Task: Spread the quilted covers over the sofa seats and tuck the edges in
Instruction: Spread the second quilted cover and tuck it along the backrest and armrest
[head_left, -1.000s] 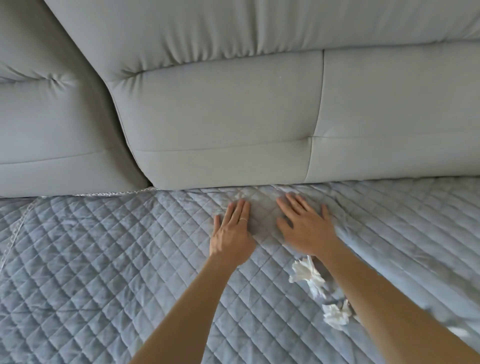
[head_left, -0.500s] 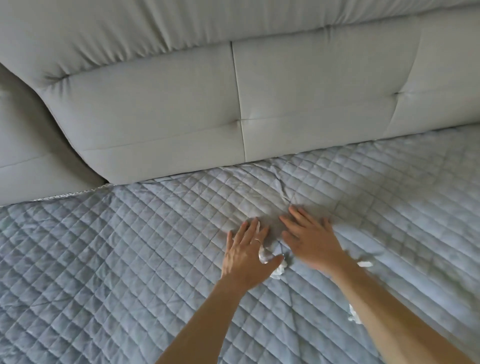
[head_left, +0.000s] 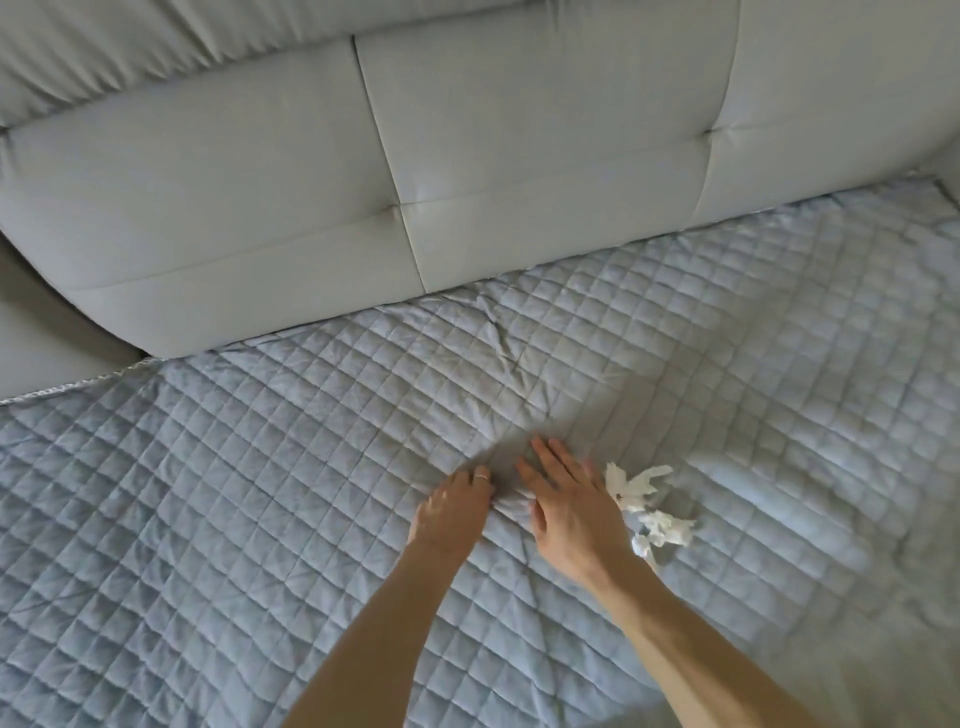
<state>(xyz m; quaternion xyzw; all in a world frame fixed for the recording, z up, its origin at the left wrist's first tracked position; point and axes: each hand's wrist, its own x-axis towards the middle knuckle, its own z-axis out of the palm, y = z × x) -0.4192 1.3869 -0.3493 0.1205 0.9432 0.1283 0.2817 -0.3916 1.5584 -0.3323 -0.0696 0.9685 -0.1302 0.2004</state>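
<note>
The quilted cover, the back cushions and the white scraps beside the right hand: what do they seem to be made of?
Quilted cover: soft matte woven fabric, lightly padded; stitched diamond grid and creases show it.
Back cushions: smooth matte upholstery fabric over stuffing; seams, tufted dimples, no leather shine.
White scraps: probably tissue paper; thin, crumpled, ragged edges, though blur leaves it open.

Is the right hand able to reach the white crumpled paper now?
Probably yes: the white crumpled paper lies on the quilted cover just beside the right hand, with nothing between them.
</note>
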